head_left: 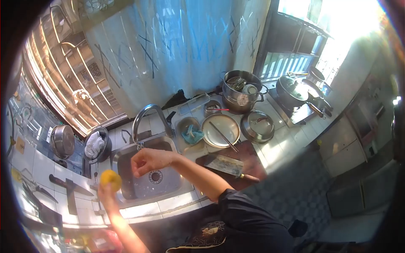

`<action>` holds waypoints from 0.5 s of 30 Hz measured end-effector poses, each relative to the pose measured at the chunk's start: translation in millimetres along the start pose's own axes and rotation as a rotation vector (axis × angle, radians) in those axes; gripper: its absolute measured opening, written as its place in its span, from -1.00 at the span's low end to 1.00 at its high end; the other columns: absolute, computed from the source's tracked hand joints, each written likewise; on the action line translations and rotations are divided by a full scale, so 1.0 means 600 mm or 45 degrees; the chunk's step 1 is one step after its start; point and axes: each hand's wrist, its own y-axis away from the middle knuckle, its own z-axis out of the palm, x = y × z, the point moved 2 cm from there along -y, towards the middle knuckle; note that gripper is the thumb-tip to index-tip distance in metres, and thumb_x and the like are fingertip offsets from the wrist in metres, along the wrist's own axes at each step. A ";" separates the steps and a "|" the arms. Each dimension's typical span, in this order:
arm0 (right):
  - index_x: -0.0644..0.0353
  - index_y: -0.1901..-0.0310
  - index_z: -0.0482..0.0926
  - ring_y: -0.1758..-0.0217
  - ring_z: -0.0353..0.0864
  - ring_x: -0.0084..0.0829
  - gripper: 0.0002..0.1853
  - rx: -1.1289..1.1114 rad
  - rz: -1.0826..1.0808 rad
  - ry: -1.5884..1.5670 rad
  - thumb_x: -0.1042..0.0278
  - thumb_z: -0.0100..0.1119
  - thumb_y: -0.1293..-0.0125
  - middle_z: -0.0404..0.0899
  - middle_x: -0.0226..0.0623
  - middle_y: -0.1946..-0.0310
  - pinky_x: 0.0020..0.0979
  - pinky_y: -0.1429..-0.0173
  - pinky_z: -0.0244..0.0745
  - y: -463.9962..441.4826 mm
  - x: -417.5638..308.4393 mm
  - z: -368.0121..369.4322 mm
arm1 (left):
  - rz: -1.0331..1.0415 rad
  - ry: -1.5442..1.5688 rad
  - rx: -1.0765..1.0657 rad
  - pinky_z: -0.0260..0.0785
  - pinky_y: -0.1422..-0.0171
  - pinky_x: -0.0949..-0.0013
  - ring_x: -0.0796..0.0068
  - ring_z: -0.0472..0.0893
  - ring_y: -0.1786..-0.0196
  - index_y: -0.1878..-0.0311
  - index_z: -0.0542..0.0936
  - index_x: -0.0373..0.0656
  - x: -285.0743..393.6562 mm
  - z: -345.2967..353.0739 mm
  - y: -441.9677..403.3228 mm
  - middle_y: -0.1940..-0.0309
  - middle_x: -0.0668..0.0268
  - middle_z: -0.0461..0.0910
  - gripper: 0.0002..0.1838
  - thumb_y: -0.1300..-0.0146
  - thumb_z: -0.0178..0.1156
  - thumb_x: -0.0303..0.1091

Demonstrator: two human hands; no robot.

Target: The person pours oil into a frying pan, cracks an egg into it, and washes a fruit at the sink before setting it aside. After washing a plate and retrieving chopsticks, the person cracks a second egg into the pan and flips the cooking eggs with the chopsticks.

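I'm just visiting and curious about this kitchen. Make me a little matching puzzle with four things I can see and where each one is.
Things
1. Yellow round item
2. Cleaver
3. Right hand
4. Blue-green cloth

Places
A. Lying on the reddish-brown board
B. In the small side basin
C. Held in the left hand
D. Over the large sink

Right pairs: 1-C, 2-A, 3-D, 4-B

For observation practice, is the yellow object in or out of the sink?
Out: the left hand holds the yellow object near the left edge of the sink.
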 end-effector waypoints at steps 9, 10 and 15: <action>0.22 0.00 0.48 0.08 0.56 -0.22 -0.50 -0.057 0.372 1.061 -0.04 0.04 -0.19 0.56 -0.16 0.11 -0.28 -0.03 0.44 0.036 0.279 0.156 | 0.140 -1.607 -0.291 0.31 -0.08 0.23 0.42 0.49 0.05 0.17 0.54 -0.24 -0.018 -0.031 0.053 0.25 0.30 0.56 -0.60 0.05 0.29 -0.19; 0.23 -0.04 0.46 0.06 0.56 -0.21 -0.44 -0.157 0.145 1.109 -0.07 0.06 -0.17 0.57 -0.14 0.12 -0.28 -0.04 0.43 0.055 0.269 0.161 | 0.216 -1.906 -0.383 0.32 -0.05 0.29 0.42 0.50 0.08 0.19 0.54 -0.25 -0.016 -0.025 0.074 0.26 0.29 0.56 -0.60 0.08 0.31 -0.21; 0.22 0.07 0.52 0.12 0.58 -0.29 -0.51 -0.306 0.457 0.449 -0.07 0.08 -0.16 0.61 -0.18 0.22 -0.27 0.04 0.44 0.073 0.106 0.113 | -0.017 -0.132 0.007 0.32 -0.01 0.40 0.35 0.53 0.14 0.17 0.55 -0.24 -0.005 -0.037 0.120 0.28 0.12 0.56 -0.54 0.19 0.38 -0.24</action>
